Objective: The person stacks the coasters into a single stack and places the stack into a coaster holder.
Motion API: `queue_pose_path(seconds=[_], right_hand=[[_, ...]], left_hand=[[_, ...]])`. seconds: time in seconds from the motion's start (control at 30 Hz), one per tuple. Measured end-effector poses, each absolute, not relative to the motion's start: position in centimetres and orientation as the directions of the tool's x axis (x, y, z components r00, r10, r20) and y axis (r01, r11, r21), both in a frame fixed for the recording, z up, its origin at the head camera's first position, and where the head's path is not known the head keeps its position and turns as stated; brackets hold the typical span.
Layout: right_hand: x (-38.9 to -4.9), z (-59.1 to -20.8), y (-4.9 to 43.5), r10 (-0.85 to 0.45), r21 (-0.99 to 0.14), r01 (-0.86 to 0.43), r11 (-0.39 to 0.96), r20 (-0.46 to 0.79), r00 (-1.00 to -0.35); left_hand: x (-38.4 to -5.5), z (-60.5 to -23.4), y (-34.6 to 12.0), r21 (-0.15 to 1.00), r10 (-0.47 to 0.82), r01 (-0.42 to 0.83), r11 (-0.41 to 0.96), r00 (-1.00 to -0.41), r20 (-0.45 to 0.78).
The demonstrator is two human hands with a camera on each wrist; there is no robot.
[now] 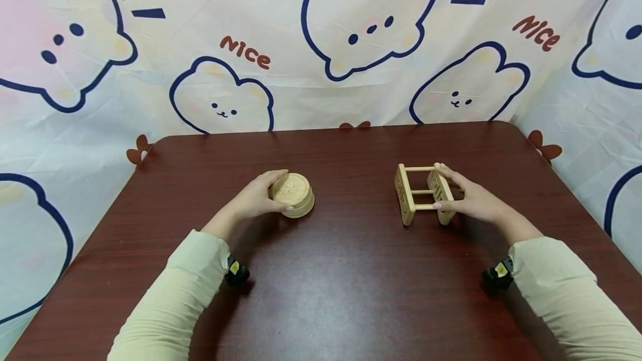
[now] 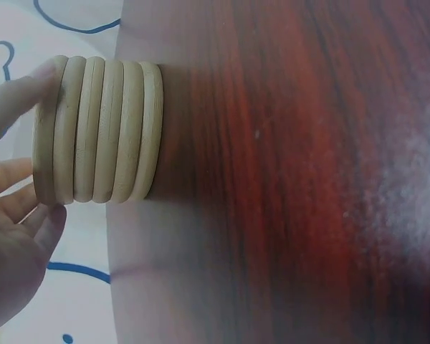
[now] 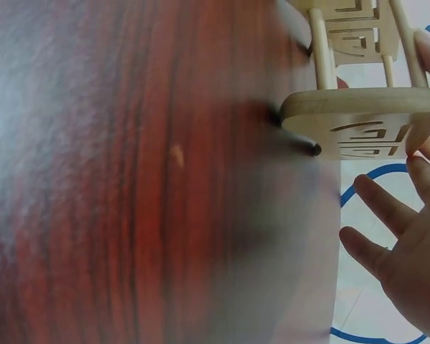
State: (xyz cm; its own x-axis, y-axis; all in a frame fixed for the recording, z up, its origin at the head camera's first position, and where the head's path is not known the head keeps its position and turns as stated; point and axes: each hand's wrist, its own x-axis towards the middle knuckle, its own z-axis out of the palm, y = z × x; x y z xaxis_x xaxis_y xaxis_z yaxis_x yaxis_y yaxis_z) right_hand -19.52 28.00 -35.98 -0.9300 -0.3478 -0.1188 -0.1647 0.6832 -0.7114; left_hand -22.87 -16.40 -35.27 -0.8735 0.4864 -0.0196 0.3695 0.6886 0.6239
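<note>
A stack of several round wooden coasters (image 1: pixel 292 189) stands left of the table's middle, its top disc engraved. From its left side my left hand (image 1: pixel 257 194) grips the upper part of the stack, thumb on the near side and fingers on the far side. In the left wrist view, the thumb and fingers meet the coasters (image 2: pixel 104 129) at the top end. To the right is a wooden coaster rack (image 1: pixel 407 199), with two cut-out side panels joined by rods. My right hand (image 1: pixel 473 199) holds its right panel between thumb and fingers; other fingers are spread in the right wrist view.
Both things are on a dark reddish-brown wooden table (image 1: pixel 341 283) with rounded far corners. Behind and beside it hangs a pale cloth (image 1: pixel 301 99) printed with cartoon bears. A dark wrist camera (image 1: pixel 237 273) sits at the left cuff, another (image 1: pixel 497 276) at the right.
</note>
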Motion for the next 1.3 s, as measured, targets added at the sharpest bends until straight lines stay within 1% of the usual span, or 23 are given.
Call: queue_pose_path(seconds=[0.13,0.3,0.43,0.63,0.97,1.2,1.3], right_hand=[[-19.5,-35.7,27.8,-0.358,-0.694,-0.200,0.692,-0.089,-0.929],[-19.3,-35.1,27.4,-0.319,-0.668,-0.199,0.717,-0.060,-0.946],[-19.2,-34.5,27.0,-0.296,-0.657,-0.212,0.724,-0.017,-0.955],[-19.1,-33.6,25.7,-0.300,-0.638,-0.260,0.725,0.048,-0.953],[-18.3,-31.9,21.3,-0.381,-0.647,-0.410,0.642,0.195,-0.904],[-17.5,-31.3,17.7,-0.463,-0.703,-0.453,0.548,0.197,-0.864],[-17.5,-31.3,16.2,-0.493,-0.691,-0.483,0.537,0.207,-0.845]], left_hand=[[-22.7,-35.3,-16.5,0.636,0.483,0.361,0.682,-0.875,-0.022],[-22.8,-35.4,-16.8,0.659,0.454,0.324,0.679,-0.891,-0.029],[-22.8,-35.6,-17.1,0.694,0.433,0.298,0.655,-0.901,-0.022],[-22.4,-35.3,-17.2,0.727,0.413,0.265,0.634,-0.910,-0.029],[-22.2,-35.4,-17.4,0.730,0.339,0.193,0.655,-0.939,-0.056],[-22.1,-35.5,-17.4,0.722,0.294,0.152,0.675,-0.953,-0.074],[-22.2,-35.6,-17.2,0.737,0.278,0.128,0.664,-0.957,-0.085]])
